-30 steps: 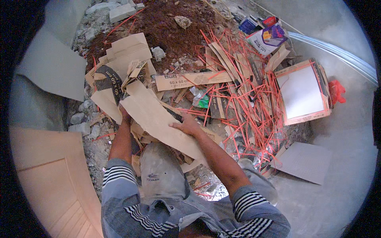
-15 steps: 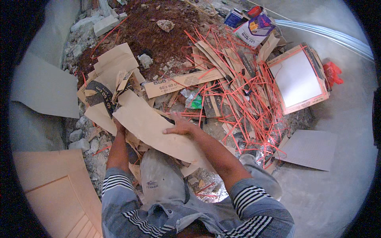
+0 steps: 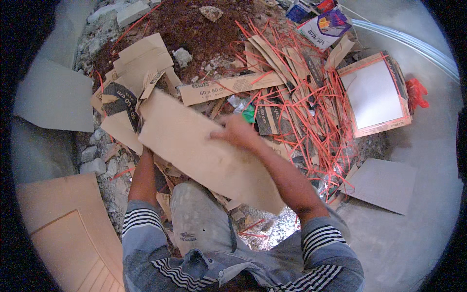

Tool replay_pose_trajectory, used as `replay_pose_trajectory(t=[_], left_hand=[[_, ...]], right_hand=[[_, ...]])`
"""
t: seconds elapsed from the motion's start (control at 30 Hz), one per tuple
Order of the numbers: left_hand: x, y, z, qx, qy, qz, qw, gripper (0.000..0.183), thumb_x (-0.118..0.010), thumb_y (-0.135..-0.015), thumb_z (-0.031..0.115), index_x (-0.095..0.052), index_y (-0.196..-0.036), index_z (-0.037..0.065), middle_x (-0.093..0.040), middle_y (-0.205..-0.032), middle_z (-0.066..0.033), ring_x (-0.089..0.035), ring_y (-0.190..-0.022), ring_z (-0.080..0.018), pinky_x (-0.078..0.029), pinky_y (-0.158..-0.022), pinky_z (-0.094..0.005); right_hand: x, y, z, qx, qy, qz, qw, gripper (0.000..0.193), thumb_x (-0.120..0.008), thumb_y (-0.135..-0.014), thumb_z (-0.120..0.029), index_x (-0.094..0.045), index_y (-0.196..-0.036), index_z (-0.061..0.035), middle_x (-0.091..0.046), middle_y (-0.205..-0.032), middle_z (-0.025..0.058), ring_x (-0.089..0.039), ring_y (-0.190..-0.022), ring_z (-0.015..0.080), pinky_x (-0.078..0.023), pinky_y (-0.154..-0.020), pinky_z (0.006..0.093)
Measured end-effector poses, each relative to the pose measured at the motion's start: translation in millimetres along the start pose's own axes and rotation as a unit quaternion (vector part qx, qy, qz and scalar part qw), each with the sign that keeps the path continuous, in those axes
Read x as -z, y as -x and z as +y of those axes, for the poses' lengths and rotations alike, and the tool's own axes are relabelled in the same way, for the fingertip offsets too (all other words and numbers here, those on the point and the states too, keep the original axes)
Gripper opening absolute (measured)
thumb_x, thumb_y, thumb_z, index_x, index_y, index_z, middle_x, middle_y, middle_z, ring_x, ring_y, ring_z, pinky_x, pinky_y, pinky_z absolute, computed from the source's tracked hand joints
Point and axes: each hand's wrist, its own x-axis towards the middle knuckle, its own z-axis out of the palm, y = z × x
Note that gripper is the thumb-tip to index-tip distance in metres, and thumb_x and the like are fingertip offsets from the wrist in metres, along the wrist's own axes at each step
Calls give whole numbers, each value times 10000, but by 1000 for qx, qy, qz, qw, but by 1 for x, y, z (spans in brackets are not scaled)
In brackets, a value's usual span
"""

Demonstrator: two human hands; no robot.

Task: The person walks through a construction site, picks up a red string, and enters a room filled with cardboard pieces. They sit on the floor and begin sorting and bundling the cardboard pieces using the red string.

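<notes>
A long plain brown cardboard sheet [image 3: 199, 151] lies slantwise across my front, above my knee. My right hand [image 3: 237, 132] grips its far edge, the thumb on the upper face and the other fingers over the edge, slightly blurred. At the near left edge my left hand [image 3: 146, 152] closes on the sheet from below, its fingers mostly hidden. Behind the sheet's left end is a pile of torn cardboard pieces [image 3: 146, 57], with a black-printed cardboard piece [image 3: 121, 104] among them. Farther off lies a long printed cardboard strip [image 3: 228, 87].
To the right spreads a tangle of red plastic straps [image 3: 311, 126] over cardboard strips. Beyond it are a framed white panel [image 3: 372, 95], a red plastic bag [image 3: 417, 93] and a grey board [image 3: 382, 185]. Rubble [image 3: 93, 167] and a wooden panel [image 3: 68, 214] are at the left.
The cardboard sheet has tilted so that its broad face shows more. My right hand has moved a little right and farther away along its far edge; my left hand stays almost in place.
</notes>
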Motion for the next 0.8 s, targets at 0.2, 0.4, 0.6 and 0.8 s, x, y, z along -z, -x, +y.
replay_pose_trajectory(t=[0.2, 0.4, 0.6, 0.8], left_hand=[[-11, 7, -4, -1, 24, -2, 1000, 420, -672, -903, 325, -612, -1132, -22, -672, -1077, -144, -632, -991, -253, -482, -896, -380], [-13, 8, -13, -12, 65, 31, 997, 434, -677, -900, 341, -612, -1134, -20, -672, -1074, -141, -630, -988, -252, -481, -896, -380], [-8, 0, 7, 7, 101, 52, 994, 452, -684, -893, 361, -613, -1136, -13, -673, -1077, -138, -629, -987, -256, -479, -899, -388], [1, 10, 21, 21, -1, 14, 1000, 467, -668, -896, 365, -593, -1171, -4, -640, -1133, -151, -602, -1034, -281, -461, -926, -414]], right_hand=[[39, 2, -35, -19, -299, 62, 952, 479, -744, -756, -405, -710, -953, 31, -692, -784, 118, -643, -685, 176, -509, -672, 329], [70, 21, -11, -45, -339, 174, 923, 455, -719, -777, -400, -709, -1042, -30, -707, -964, 89, -651, -893, 187, -492, -832, 321], [89, 50, 1, 24, -531, 176, 829, 434, -664, -851, -350, -621, -1120, -12, -659, -1072, 131, -638, -960, 238, -511, -835, 396], [-99, -33, -64, -33, -45, 236, 970, 735, -646, -850, -523, -455, -1322, 6, -578, -1237, 229, -560, -1160, 366, -452, -950, 471]])
